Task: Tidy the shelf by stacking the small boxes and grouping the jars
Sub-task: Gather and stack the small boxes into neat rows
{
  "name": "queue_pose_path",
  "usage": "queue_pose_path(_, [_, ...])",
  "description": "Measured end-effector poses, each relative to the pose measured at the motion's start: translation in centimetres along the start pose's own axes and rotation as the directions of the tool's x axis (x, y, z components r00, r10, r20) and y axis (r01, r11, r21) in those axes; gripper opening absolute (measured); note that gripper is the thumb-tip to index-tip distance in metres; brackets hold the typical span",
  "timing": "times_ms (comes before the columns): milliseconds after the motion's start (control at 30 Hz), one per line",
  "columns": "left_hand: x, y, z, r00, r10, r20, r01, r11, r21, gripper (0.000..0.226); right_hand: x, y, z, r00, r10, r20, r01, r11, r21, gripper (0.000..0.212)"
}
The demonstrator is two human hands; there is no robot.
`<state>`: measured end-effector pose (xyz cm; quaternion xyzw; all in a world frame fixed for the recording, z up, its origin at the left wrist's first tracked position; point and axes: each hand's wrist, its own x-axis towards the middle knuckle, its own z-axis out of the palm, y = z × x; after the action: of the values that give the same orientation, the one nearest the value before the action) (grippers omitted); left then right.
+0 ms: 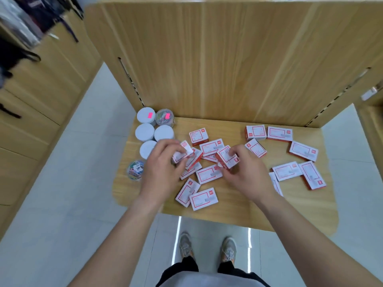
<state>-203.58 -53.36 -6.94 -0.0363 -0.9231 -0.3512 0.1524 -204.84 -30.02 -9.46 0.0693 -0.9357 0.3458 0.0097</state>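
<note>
White-lidded jars sit grouped at the left edge of the wooden shelf. Just right of them the left hand pinches a small box; at centre the right hand grips a second box. Loose boxes lie scattered rightward. A hurried, uneven stack could slide apart, and the left wrist might knock a jar off the edge.

Glossy pale floor, wooden drawer cabinets, wood-grain panel behind.
</note>
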Motion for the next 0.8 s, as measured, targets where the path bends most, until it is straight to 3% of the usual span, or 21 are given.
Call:
queue_pose_path(233, [9.4, -2.6, 3.8, 0.988, -0.030, 0.149, 0.022, 0.998, 0.053, 0.014, 5.9, -1.0, -1.8, 0.995, 0.067, -0.073, -0.067, 0.998, 0.004, 0.043])
queue_pose_path(367, [6.3, -2.0, 2.2, 0.999, 0.009, 0.049, -0.014, 0.993, 0.119, 0.014, 9.6, -0.6, 0.7, 0.995, 0.090, -0.048, -0.091, 0.996, -0.016, 0.041])
queue_pose_path(467, [0.9, -1.4, 1.6, 0.991, 0.053, 0.120, -0.082, 0.964, 0.252, 0.017, 10.1, -0.4, 2.0, 0.997, 0.073, -0.011, -0.073, 0.997, 0.027, 0.038])
queue_pose_path(533, [-1.1, -1.6, 2.2, 0.990, 0.063, 0.122, -0.100, 0.939, 0.328, 0.019, 9.2, 0.0, 1.4, 0.993, 0.037, -0.115, -0.033, 0.999, 0.037, 0.031])
queue_pose_path(633, [-1.2, -1.5, 2.9, 0.993, 0.049, 0.107, -0.089, 0.909, 0.408, 0.029, 6.4, 1.1, 0.5, 0.967, -0.086, -0.241, 0.068, 0.994, -0.081, 0.019])
queue_pose_path(700, [-0.8, -1.4, 3.1, 0.990, 0.056, 0.131, -0.112, 0.874, 0.473, 0.035, 4.9, 1.3, 1.0, 0.973, -0.203, -0.112, 0.183, 0.969, -0.165, 0.023])
queue_pose_path(800, [-0.6, -1.5, 3.0, 0.975, 0.119, 0.187, -0.203, 0.821, 0.534, 0.030, 4.3, 1.4, 2.4, 0.970, -0.228, 0.079, 0.241, 0.920, -0.309, 0.041])
